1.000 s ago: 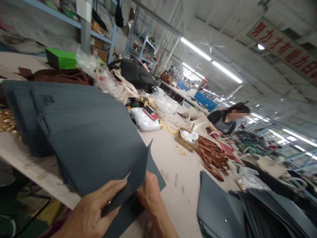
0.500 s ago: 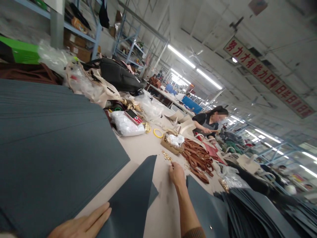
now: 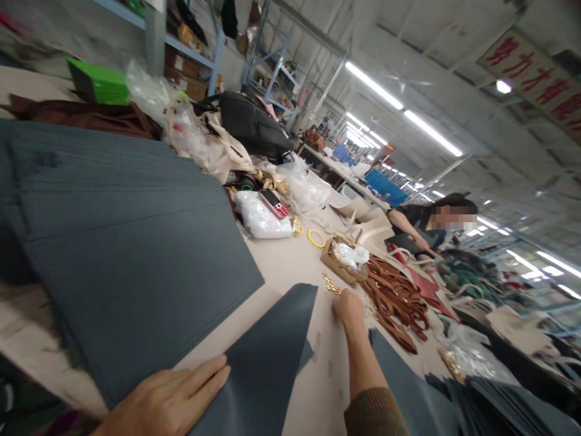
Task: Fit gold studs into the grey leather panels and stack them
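Observation:
My left hand [image 3: 175, 390] lies flat with its fingers stretched out and together, resting on a dark blue-grey leather-like sheet [image 3: 267, 348] whose far corner lifts off the table. Beyond it, my right hand [image 3: 350, 307] is curled down at the tabletop beside a small pile of gold metal fittings [image 3: 330, 282]. Its fingertips are hidden behind the hand, so what they pinch, if anything, does not show. Left of the sheet stands a thick stack of similar dark sheets [image 3: 136, 242].
Past the fittings stand a small cardboard box [image 3: 338, 265] and a heap of brown straps [image 3: 394, 297]. A red phone [image 3: 273, 203] lies on a white plastic packet [image 3: 261, 221], near a yellow ring [image 3: 316, 238]. More dark sheets [image 3: 408, 387] lie to the right. A co-worker [image 3: 415, 227] is across the table.
The view has swung right to left across the scene, so everything sits further right in the picture or lower. Both hands keep nearly the same places relative to the sheet and fittings.

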Motion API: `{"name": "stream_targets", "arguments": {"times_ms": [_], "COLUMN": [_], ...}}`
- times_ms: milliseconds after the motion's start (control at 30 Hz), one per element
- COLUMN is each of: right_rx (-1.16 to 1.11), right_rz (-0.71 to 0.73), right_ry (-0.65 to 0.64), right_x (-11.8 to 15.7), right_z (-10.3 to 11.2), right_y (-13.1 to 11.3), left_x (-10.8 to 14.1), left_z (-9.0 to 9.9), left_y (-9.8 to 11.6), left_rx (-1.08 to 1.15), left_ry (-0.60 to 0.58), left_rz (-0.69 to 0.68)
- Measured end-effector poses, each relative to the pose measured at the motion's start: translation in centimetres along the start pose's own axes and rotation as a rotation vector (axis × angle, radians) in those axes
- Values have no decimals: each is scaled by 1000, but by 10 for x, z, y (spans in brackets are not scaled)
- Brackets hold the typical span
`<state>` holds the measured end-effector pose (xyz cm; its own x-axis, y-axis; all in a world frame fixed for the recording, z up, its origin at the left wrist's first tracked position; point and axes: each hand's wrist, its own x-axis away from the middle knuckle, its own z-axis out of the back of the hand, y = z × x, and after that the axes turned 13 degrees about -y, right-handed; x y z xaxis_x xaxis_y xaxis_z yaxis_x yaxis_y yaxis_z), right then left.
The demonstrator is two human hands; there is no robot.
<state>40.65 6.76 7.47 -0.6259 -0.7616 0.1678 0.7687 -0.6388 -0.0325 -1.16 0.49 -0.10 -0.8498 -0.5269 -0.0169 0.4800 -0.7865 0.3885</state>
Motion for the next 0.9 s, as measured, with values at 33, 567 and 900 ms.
{"name": "stream_targets", "arguments": {"times_ms": [33, 567, 900], "right_rx": [-32, -613, -449], "right_rz": [-3, 638, 706], "right_ry": [-5, -600, -634], "right_x": [0, 194, 200], "right_z": [4, -8, -12], "right_y": [2, -121, -141], "left_x": [-2, -5, -4], "left_z": [12, 50, 55], "left_y": [6, 22, 23], "left_rx": [-6, 68, 64], "left_ry": [-84, -205, -186], "left_rz": [35, -17, -18]}}
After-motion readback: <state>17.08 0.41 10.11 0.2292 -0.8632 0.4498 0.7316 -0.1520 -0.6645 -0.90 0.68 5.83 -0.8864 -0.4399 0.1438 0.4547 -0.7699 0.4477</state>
